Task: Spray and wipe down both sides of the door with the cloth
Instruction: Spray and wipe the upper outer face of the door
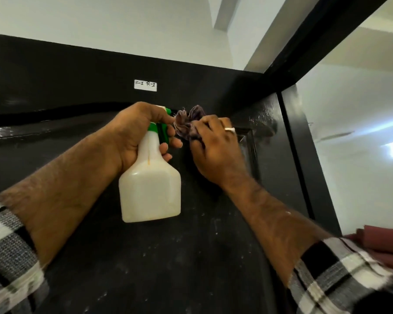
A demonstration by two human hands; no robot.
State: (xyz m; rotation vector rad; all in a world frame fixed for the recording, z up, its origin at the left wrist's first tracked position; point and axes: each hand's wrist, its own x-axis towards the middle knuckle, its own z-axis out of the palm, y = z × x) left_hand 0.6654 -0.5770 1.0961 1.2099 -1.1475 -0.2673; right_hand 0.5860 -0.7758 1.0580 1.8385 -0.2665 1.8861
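While left grip [136, 130] clasps spray bottle [150, 191], right [215, 152] bunches purple cloth [188, 123] against black door [145, 257].

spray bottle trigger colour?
Green, on a translucent white spray bottle gripped by the left hand; head view.

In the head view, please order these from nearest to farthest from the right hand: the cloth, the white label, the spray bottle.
1. cloth: bunched under the right hand fingers, against the door.
2. spray bottle: just left, gripped by the left hand.
3. white label: up and left, on the black frame.

Soft indoor light, edges warped, perhaps blurred
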